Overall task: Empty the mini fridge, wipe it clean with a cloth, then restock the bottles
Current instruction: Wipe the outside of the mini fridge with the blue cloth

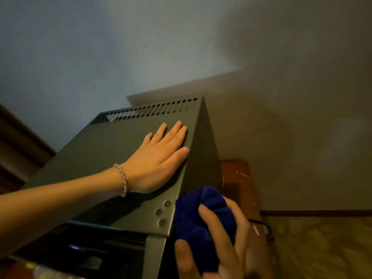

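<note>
Right hand (pixel 217 238), apparently gripping cloth (pixel 201 214).

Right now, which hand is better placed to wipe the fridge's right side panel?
Right hand: it already grips the blue cloth against the mini fridge at that side's top corner. The left hand lies flat on top, holding nothing.

Dim, grainy wide-angle view (edges bent), cool light upper left, near hand (pixel 217 248) blurred
</note>
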Tool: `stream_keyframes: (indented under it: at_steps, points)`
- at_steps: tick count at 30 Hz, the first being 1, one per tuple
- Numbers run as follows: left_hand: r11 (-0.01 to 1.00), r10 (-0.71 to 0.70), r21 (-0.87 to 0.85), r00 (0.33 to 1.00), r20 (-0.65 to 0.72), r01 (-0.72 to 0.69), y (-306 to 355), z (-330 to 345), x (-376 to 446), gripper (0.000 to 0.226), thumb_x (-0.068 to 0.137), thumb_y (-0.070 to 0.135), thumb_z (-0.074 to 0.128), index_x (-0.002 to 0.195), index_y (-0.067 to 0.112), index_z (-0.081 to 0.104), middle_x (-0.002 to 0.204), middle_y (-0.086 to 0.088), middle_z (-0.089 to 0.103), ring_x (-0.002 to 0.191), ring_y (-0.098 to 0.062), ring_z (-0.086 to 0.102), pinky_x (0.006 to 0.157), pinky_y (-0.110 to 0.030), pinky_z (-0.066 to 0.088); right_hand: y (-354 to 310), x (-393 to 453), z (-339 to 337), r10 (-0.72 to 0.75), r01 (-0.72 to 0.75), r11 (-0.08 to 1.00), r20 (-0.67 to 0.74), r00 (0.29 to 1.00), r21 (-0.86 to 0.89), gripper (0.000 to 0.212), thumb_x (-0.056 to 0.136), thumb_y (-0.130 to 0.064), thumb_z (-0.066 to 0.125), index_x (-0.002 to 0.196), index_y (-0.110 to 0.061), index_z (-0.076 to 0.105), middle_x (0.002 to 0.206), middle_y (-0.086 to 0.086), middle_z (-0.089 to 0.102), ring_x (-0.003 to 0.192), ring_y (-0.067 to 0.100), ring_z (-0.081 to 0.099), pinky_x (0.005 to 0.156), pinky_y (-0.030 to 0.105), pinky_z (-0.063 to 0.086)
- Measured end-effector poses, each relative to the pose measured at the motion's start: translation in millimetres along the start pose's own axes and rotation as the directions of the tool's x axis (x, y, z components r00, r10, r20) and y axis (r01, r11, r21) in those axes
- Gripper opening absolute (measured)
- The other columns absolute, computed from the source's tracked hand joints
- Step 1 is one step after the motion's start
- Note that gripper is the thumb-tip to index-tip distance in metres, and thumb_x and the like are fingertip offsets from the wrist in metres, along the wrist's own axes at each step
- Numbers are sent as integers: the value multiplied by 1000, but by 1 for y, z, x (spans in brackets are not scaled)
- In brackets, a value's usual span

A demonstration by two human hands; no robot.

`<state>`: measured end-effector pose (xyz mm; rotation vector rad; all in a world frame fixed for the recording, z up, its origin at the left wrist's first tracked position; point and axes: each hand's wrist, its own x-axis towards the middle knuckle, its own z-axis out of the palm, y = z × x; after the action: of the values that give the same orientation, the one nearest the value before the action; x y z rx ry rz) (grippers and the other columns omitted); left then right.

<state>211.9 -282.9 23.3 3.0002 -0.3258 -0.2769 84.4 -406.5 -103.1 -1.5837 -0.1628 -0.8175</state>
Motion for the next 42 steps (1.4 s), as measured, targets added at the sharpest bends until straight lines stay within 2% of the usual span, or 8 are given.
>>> stream_keyframes:
  at_steps: [3, 6, 14, 18, 21, 25, 32, 42]
  points:
    - [999, -4, -40, 999, -36, 3, -1, 1, 0, 87, 78, 75, 3, 156, 37, -4, 162, 24, -14, 148, 0, -18, 120, -28, -11, 14, 24, 12, 62, -57, 982, -19, 998, 179, 43, 88, -60, 61, 114, -26, 70, 138, 10, 55, 127, 20, 56, 101, 23, 44]
    - [996, -17, -90, 997, -73, 11, -1, 3, 2, 80, 81, 73, 7, 153, 40, -1, 162, 25, -8, 147, 6, -16, 123, -29, -7, 39, 60, 26, 64, -66, 969, 16, 998, 237, 42, 89, -53, 63, 115, -21, 71, 136, 13, 54, 125, 21, 57, 102, 26, 43]
    - [995, -58, -78, 997, -44, 55, 5, -1, 1, 73, 85, 70, 10, 150, 41, -3, 161, 27, -10, 144, 14, -15, 124, -27, -5, 116, 177, 93, 207, -193, 916, 0, 978, 351, 29, 83, -48, 68, 107, -32, 70, 123, 4, 55, 106, -4, 55, 91, 9, 40]
    - [998, -56, -29, 998, -18, 56, 7, -2, 2, 81, 85, 72, 8, 155, 34, -5, 162, 23, -15, 145, 11, -18, 124, -30, -7, 148, 226, 117, 313, -302, 895, 20, 949, 327, 36, 78, -54, 67, 104, -29, 74, 115, -2, 53, 103, 7, 59, 86, 13, 46]
    - [998, -56, -11, 998, -15, 56, 6, -2, 2, 83, 84, 73, 8, 156, 33, -5, 162, 22, -15, 145, 9, -18, 125, -33, -6, 158, 234, 119, 329, -331, 895, 61, 942, 299, 28, 84, -42, 72, 106, -25, 74, 115, -3, 52, 97, 4, 58, 76, 2, 40]
    - [998, -53, -17, 998, -25, 53, 6, 0, 2, 83, 85, 73, 9, 157, 33, -4, 162, 23, -14, 145, 9, -17, 125, -34, -5, 149, 217, 112, 335, -330, 904, 31, 942, 273, 22, 87, -35, 73, 106, -24, 73, 117, -1, 51, 91, -12, 53, 75, -2, 35]
    - [993, -56, -106, 996, -71, 49, 6, 0, 2, 83, 84, 70, 14, 157, 33, 6, 164, 21, -3, 148, 7, -9, 125, -32, -3, 104, 114, 61, 229, -222, 948, -5, 973, 230, 31, 85, -43, 69, 109, -24, 74, 122, 6, 57, 109, 5, 57, 96, 14, 40]
    - [996, -61, -72, 994, -90, 55, 11, 1, -4, 77, 89, 64, 20, 157, 30, 8, 165, 15, 1, 151, 0, -3, 126, -35, 2, 52, -3, 3, 179, -182, 956, 30, 983, 231, 28, 82, -38, 73, 107, -25, 72, 127, 7, 55, 116, 17, 60, 98, 22, 43]
